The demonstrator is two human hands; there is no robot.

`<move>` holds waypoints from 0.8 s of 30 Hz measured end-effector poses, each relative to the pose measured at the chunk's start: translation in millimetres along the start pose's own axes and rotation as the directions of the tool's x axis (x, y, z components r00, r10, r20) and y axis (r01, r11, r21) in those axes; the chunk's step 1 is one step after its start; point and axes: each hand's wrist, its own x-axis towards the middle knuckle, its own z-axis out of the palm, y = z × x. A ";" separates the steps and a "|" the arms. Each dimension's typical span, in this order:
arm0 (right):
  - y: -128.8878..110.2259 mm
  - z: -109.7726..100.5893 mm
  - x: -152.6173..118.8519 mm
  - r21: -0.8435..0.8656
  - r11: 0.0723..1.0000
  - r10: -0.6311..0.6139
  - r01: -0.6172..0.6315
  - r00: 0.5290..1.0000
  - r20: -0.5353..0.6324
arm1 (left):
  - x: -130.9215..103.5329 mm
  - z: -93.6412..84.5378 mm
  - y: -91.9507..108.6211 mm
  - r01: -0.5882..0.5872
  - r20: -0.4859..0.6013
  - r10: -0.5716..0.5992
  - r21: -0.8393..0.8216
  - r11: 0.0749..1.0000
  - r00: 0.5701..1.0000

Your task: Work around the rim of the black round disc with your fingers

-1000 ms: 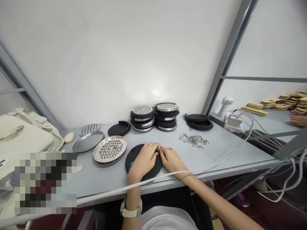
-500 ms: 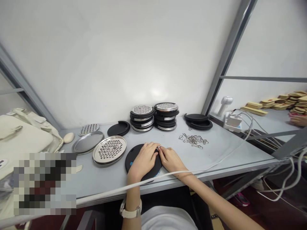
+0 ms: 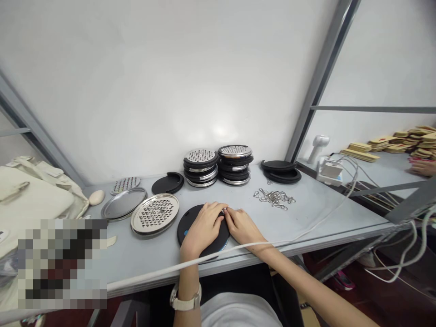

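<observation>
A black round grater holder point(image 3: 189, 221) lies near the table's front edge, with a silvery rim showing at its lower right. My left hand point(image 3: 206, 226) rests over it, thumb and fingers closed at the holder's upper right edge. Meeting those fingertips, my right hand point(image 3: 243, 227) is closed in a pinch at the same edge. Only a glint of a small silvery piece point(image 3: 225, 209) shows between the hands; its shape is mostly hidden. To the right lies a loose pile of small metal clips point(image 3: 275, 197).
Left of the hands lie a round grater plate point(image 3: 155, 213), a plain metal disc point(image 3: 124, 203) and a studded plate point(image 3: 125, 185). Behind stand two stacks of graters point(image 3: 200, 168). Black holders point(image 3: 281, 171) sit back right. A white cable point(image 3: 150, 273) crosses in front.
Both hands keep their place at the holder's edge, with hardly any finger movement visible. The camera view has shifted slightly.
</observation>
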 end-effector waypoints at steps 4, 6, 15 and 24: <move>0.8 0.7 0.0 -0.009 1.000 -0.007 0.007 1.000 -0.007 | -0.2 0.3 -0.3 -0.001 -0.005 0.001 -0.005 1.000 1.000; 1.4 1.2 0.2 -0.007 1.000 -0.012 0.012 1.000 -0.006 | -0.4 0.2 -0.2 0.000 -0.007 0.000 -0.004 1.000 1.000; 1.2 0.7 -0.1 0.002 1.000 0.003 -0.002 1.000 -0.002 | 0.6 1.0 -1.0 -0.006 -0.009 0.006 -0.006 1.000 1.000; 2.4 2.1 -0.1 0.002 1.000 -0.011 0.011 1.000 -0.018 | 0.2 0.0 -0.6 -0.004 -0.003 0.004 -0.002 1.000 1.000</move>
